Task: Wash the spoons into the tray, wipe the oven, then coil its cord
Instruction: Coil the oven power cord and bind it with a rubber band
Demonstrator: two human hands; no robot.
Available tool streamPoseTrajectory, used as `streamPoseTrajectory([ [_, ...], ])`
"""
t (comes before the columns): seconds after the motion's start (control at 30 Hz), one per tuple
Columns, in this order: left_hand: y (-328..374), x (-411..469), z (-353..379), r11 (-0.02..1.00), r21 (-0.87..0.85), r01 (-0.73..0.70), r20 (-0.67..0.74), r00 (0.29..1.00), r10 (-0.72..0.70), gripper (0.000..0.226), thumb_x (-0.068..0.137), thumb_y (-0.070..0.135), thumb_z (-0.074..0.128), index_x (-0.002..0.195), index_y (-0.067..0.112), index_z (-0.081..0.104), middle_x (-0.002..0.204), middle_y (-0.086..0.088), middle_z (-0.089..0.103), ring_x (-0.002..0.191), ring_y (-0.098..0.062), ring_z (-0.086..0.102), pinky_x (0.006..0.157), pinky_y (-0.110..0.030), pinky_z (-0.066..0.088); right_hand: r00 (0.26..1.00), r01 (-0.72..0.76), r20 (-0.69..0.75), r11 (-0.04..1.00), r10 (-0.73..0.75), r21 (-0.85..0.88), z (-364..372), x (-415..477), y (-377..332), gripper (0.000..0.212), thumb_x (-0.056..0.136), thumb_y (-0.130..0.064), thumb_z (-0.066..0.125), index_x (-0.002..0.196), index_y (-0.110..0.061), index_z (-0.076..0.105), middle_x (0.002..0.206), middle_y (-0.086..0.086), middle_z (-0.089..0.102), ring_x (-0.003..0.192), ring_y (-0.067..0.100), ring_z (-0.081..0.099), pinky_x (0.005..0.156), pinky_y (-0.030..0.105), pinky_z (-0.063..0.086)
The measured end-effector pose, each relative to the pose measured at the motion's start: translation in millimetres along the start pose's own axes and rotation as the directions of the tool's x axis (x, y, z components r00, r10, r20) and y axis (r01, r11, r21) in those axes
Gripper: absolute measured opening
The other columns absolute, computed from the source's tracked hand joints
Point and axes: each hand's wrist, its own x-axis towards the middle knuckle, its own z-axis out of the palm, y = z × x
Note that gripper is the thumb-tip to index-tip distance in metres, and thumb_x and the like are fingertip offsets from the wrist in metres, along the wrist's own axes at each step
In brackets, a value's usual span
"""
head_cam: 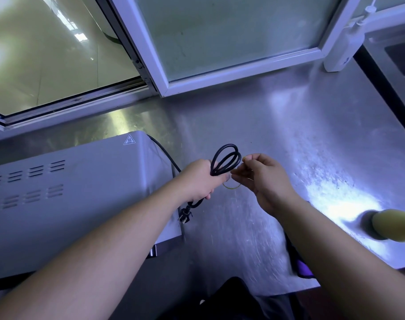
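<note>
Grips with the left hand (200,179), fingers clenched in a fist, a black round-sheathed power cord (226,158) gathered into a few long loops. Loops standing up out of the top of the fist, tilted toward the right. Below the fist, a short tail ending in a black pronged plug (185,214), hanging free beside the oven's corner. Pinches with the right hand (266,181), fingertips bent in toward the loops, a thin yellow-green elastic band (231,187). Band sagging in a small arc under the fingertips, just beside the left thumb. Both hands raised above the worktop, almost touching.

From the left fist, another stretch of cord running up and behind a boxy white metal oven (70,192), with rows of vent slots and a triangular hot-surface sticker (129,140) on top. Under everything, a scratched stainless-steel worktop (289,135), glaring with light on the right. At the far right edge, a rounded yellow object (395,225), too blurred to identify. Near the front edge, a scrap of something purple (303,266). Along the back, a white-framed window (220,75) with frosted glass, and a long white plastic bar (344,49) leaning at its right corner.
</note>
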Motion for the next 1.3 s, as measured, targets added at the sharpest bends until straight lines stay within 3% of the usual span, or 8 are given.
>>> streamPoseTrajectory([
  [0.2, -3, 0, -2, 0.999, -0.001, 0.036, -0.015, 0.999, -0.036, 0.022, 0.095, 0.047, 0.063, 0.081, 0.029, 0.06, 0.053, 0.005, 0.054, 0.044, -0.012, 0.06, 0.059, -0.036, 0.051, 0.997, -0.029, -0.07, 0.999, 0.03, 0.021, -11, 2, 2, 0.009, 0.105, -0.009, 0.048, 0.102, -0.008, 0.057, 0.09, 0.013, 0.063, 0.085, 0.031, 0.071, 0.089, 0.05, 0.061],
  [0.4, -3, -1, -3, 0.999, 0.019, 0.044, -0.012, 0.999, -0.043, 0.026, 0.096, 0.046, 0.063, 0.084, 0.024, 0.062, 0.052, 0.007, 0.056, 0.045, -0.012, 0.062, 0.061, -0.031, 0.052, 0.993, -0.013, -0.114, 0.999, 0.019, 0.053, -19, 7, 6, 0.011, 0.106, -0.009, 0.047, 0.101, -0.006, 0.056, 0.09, 0.013, 0.062, 0.083, 0.029, 0.069, 0.089, 0.046, 0.062],
  [0.7, -2, -1, -5, 0.999, 0.029, 0.034, 0.006, 0.999, -0.034, 0.025, 0.095, 0.047, 0.063, 0.08, 0.028, 0.059, 0.046, 0.01, 0.054, 0.045, -0.012, 0.061, 0.059, -0.026, 0.047, 0.998, 0.003, -0.066, 0.966, -0.02, -0.257, -16, 13, 22, 0.012, 0.099, -0.013, 0.058, 0.096, -0.005, 0.067, 0.095, 0.009, 0.075, 0.086, 0.021, 0.072, 0.086, 0.039, 0.059],
  [0.9, -5, 0, 0, 0.998, 0.051, 0.029, 0.035, 0.999, -0.031, 0.018, 0.093, 0.051, 0.063, 0.086, 0.034, 0.064, 0.05, 0.01, 0.054, 0.046, -0.014, 0.06, 0.069, -0.04, 0.061, 0.989, 0.037, -0.127, 0.947, -0.082, -0.32, -17, 17, 22, 0.012, 0.098, -0.013, 0.06, 0.095, -0.008, 0.069, 0.085, 0.0, 0.073, 0.076, 0.014, 0.066, 0.082, 0.034, 0.058],
  [1.07, -5, -1, 3, 0.99, 0.141, 0.023, 0.045, 0.999, -0.029, 0.025, 0.094, 0.047, 0.061, 0.081, 0.027, 0.057, 0.052, 0.008, 0.055, 0.046, -0.015, 0.06, 0.062, -0.036, 0.058, 0.984, 0.086, -0.127, 0.953, -0.127, -0.29, -17, 20, 13, 0.01, 0.096, -0.012, 0.063, 0.089, -0.01, 0.07, 0.082, 0.001, 0.068, 0.071, 0.013, 0.064, 0.078, 0.028, 0.061],
  [1.3, -1, -4, 4, 0.975, 0.22, 0.027, 0.06, 0.997, -0.041, 0.026, 0.093, 0.042, 0.057, 0.077, 0.022, 0.051, 0.051, 0.005, 0.055, 0.044, -0.017, 0.057, 0.054, -0.03, 0.048, 0.983, 0.123, -0.089, 0.938, -0.16, -0.324, -15, 21, 4, 0.011, 0.097, -0.013, 0.064, 0.09, -0.007, 0.07, 0.082, 0.005, 0.067, 0.072, 0.015, 0.064, 0.08, 0.033, 0.062],
])
